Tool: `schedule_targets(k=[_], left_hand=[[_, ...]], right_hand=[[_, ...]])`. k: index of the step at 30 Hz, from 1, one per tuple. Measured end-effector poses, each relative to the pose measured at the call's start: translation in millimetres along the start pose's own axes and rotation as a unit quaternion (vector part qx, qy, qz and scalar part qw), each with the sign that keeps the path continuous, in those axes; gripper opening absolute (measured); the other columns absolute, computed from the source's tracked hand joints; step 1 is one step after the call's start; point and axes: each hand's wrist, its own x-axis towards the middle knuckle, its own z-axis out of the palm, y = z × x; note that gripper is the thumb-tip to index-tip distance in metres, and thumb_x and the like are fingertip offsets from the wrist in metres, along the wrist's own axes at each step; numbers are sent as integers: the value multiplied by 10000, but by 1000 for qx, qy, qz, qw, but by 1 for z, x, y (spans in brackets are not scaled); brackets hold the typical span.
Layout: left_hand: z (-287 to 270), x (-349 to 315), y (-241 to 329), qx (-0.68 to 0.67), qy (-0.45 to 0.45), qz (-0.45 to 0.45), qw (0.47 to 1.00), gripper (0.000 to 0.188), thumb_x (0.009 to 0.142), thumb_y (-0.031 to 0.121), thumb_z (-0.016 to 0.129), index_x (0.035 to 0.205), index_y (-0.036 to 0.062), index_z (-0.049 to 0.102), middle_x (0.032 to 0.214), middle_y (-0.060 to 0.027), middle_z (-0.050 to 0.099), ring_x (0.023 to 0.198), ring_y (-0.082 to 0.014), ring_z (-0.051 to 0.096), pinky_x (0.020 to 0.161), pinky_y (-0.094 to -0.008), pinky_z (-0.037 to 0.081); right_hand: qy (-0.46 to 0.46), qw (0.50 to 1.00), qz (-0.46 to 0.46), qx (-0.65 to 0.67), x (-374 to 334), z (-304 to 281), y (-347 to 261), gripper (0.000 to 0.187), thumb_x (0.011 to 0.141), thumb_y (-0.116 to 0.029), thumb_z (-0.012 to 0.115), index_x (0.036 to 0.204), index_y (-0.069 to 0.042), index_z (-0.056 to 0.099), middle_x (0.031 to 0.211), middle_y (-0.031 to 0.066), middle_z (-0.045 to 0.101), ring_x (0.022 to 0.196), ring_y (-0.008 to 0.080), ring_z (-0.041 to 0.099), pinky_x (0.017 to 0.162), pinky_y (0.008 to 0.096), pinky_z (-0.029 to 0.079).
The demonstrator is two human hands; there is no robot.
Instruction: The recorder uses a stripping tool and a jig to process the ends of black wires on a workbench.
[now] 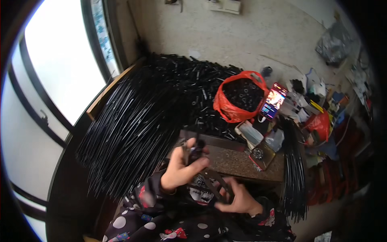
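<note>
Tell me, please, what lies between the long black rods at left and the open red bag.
In the head view, loose short black pieces lie between them.

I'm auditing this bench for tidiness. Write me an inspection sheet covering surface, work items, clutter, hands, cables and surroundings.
Surface: speckled brown tabletop, partly covered.
Work items: dark piece in the left hand; dark bars beside it, blurred.
Clutter: heap of black pieces, filled red bag, long black strands, lit phone.
Hands: left gripping; right hand at the bars, grip unclear.
Cables: white plug-like end by the phone; run unclear.
Surroundings: bright panes left, pale wall ahead.
</note>
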Motion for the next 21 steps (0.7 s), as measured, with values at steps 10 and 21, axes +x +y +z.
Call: schedule_targets(k=[10, 21], left_hand=[[0, 4, 8, -34, -58, -34, 997, 178, 768, 92, 642, 897, 21, 542, 755, 2, 547, 661, -59, 497, 595, -203, 402], [-16, 7, 8, 10, -66, -30, 997, 686, 419, 205, 903, 956, 16, 519, 724, 15, 551, 637, -37, 492, 541, -184, 365]], right_hand=[[-134, 978, 47, 153, 0, 5, 14, 241, 792, -116, 639, 982, 2, 549, 752, 72, 603, 609, 142, 597, 545, 265, 484], [-62, 993, 30, 92, -15, -2, 7, 204, 808, -97, 593, 959, 27, 534, 691, 116, 590, 568, 203, 581, 531, 288, 457]])
